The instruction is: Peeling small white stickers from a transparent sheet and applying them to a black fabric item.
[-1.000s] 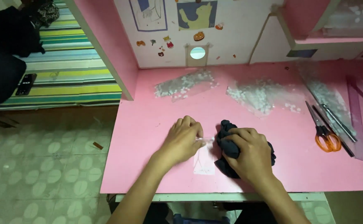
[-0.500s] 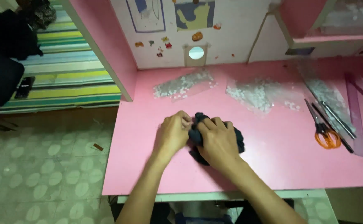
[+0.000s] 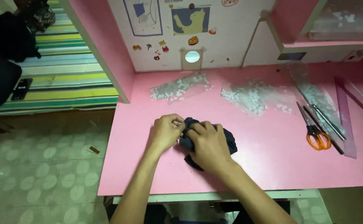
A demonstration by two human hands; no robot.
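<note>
Since the prior frames, both hands had closed together: left hand (image 3: 166, 132) pinched the dark cloth bundle (image 3: 228, 142), right hand (image 3: 206, 145) held a narrow grip over it, mid-counter (image 3: 272, 166).

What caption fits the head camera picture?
Both hands, left hand and right hand, bunch a dark cloth on a pink desk.

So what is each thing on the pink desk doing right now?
Dark cloth: bunched up, gripped by both hands.
Left hand: pinching the cloth's edge.
Right hand: pressing on top of the cloth.
Scissors: shut, lying flat.
Clear bags: lying flat, holding white bits.
</note>
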